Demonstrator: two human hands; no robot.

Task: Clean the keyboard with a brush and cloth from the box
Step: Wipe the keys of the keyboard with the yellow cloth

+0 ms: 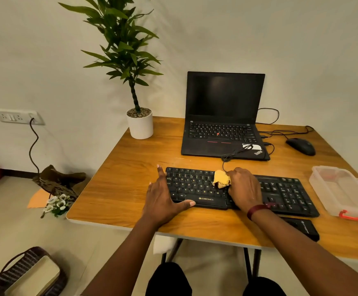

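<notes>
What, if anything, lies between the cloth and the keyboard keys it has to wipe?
Nothing visible does. The right hand holds the cloth directly on the keyboard. The left hand rests on the keyboard's left end, and the keys to the right lie uncovered.

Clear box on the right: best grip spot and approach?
Likely take the box across its narrow width, from above, near the red latch: it lies flat, its long walls run straight and parallel, and that end is nearest the person.
</notes>
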